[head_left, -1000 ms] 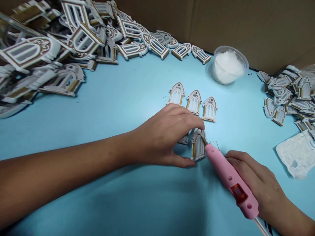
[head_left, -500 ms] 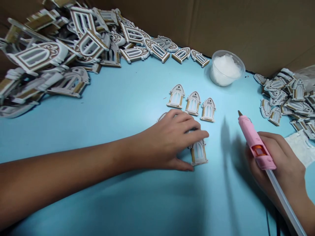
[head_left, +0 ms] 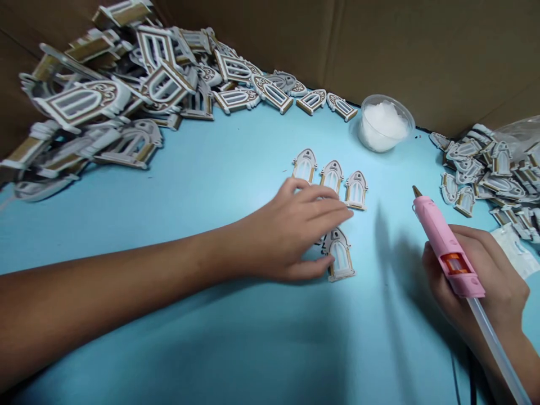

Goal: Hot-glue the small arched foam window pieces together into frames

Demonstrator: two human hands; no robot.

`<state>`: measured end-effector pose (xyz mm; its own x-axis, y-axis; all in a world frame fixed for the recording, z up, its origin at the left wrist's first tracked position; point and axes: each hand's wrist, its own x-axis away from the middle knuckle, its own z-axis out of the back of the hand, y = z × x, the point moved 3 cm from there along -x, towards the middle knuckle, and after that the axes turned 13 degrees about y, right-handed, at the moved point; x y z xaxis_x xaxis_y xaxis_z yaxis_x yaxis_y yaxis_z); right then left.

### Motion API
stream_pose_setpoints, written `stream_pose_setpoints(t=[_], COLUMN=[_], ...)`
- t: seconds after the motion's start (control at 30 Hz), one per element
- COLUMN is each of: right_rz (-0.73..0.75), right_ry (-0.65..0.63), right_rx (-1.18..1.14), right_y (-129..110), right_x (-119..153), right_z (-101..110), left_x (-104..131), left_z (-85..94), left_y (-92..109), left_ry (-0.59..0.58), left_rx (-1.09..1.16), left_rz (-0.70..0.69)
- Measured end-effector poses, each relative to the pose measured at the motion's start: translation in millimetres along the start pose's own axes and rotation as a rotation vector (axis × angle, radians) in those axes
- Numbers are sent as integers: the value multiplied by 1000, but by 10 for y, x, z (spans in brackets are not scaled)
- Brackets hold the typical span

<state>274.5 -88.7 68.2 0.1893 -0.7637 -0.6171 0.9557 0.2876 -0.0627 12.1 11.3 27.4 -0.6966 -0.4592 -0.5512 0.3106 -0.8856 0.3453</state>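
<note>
My left hand (head_left: 301, 230) is stretched over the middle of the blue table, fingers extended and thumb apart. Its thumb tip meets the left edge of a small arched window piece (head_left: 340, 256), white with gold-brown sides. Beyond the fingers stands a row of three similar window pieces, the left one (head_left: 304, 166), the middle one (head_left: 331, 175) and the right one (head_left: 356, 190); the hand covers the lower parts of the first two. What lies beneath the palm is hidden. My right hand (head_left: 485, 275) grips a pink glue gun (head_left: 447, 242), its nozzle pointing up-left and a clear glue stick (head_left: 498, 349) sticking out behind.
Larger white and brown window pieces (head_left: 84, 101) are heaped at the back left. A clear tub (head_left: 386, 124) of white material stands by the cardboard wall (head_left: 400, 50). Smaller window pieces (head_left: 491, 169) pile up at the right, near a white packet (head_left: 517, 250).
My left hand has lifted and shifted slightly away from the near window piece, uncovering its arched top. The glue gun stays in my right hand, nearly still. The camera view has shifted slightly.
</note>
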Motion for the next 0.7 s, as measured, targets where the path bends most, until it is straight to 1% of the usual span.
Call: stream_pose_setpoints(t=[0.07, 0.13, 0.33, 0.5, 0.63, 0.7], right_rz=[0, -6, -17, -20, -26, -72], right_ry=[-5, -9, -26, -11, 58, 50], right_rx=[-10, -9, -32, -69, -139, -171], right_y=[-2, -1, 4, -18, -87, -121], right_x=[1, 6, 24, 15, 11, 20], right_z=[-10, -16, -35, -66, -76, -93], left_x=[21, 36, 33, 34, 29, 28], left_z=[-49, -82, -99, -91, -87, -85], left_y=[53, 75, 58, 103, 90, 79], left_ry=[-103, -149, -132, -165, -125, -116], left_rx=[64, 82, -9, -17, -68, -65], left_rz=[-35, -25, 62, 38, 132, 158])
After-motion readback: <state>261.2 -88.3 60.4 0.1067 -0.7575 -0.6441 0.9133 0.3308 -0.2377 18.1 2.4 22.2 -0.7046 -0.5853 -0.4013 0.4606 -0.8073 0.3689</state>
